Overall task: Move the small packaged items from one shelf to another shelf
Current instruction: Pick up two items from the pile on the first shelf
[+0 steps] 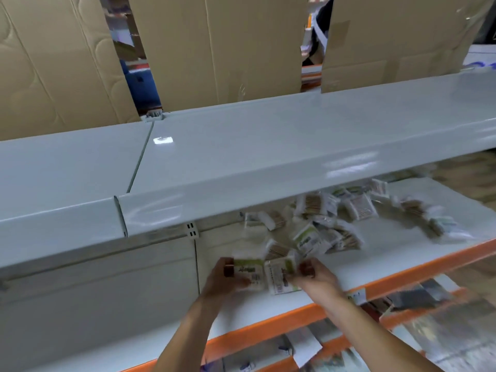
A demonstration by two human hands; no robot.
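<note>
Well above and beyond the hands, flattened cardboard sheets (214,47) stand upright along the back. Through a gap up and to the right of them, a dark-clothed person (320,28) shows. Below the hands lie blurred items, perhaps packaged goods (418,294).

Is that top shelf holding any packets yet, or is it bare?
Bare, as far as it shows: the top shelf carries only glare, while the packets lie heaped on the shelf below.
</note>
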